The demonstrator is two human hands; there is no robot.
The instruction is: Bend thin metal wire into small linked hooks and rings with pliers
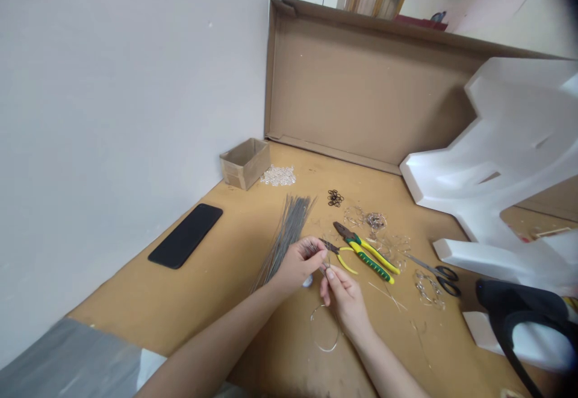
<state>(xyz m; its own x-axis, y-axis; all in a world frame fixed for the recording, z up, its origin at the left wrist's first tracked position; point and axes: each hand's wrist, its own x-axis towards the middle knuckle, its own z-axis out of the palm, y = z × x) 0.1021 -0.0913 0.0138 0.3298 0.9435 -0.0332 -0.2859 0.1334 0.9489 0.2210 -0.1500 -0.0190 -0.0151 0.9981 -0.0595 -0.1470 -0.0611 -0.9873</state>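
Note:
My left hand (pixel 301 262) and my right hand (pixel 345 298) meet above the table, fingers pinched on thin wire (pixel 327 256). A round wire loop (pixel 324 350) shows just below my right hand; whether it joins the held wire I cannot tell. Beside my left hand lies a bundle of straight grey wires (pixel 289 226), partly covered by that hand and forearm. Small yellow-handled pliers (pixel 347 261) are just beyond my fingers, their jaws partly hidden. Larger combination pliers (pixel 368 253) with green and yellow grips rest to the right. A small pale round thing (pixel 307 281) peeks out under my left hand.
A black phone (pixel 186 235) lies left. Behind are a cardboard box (pixel 245 166), clear beads (pixel 278 175) and black rings (pixel 335 198). Rightward lie wire loops (pixel 376 221), scissors (pixel 445 276), a wire ring piece (pixel 428 289) and white foam (pixel 510 127). Cardboard (pixel 361 91) stands at the back.

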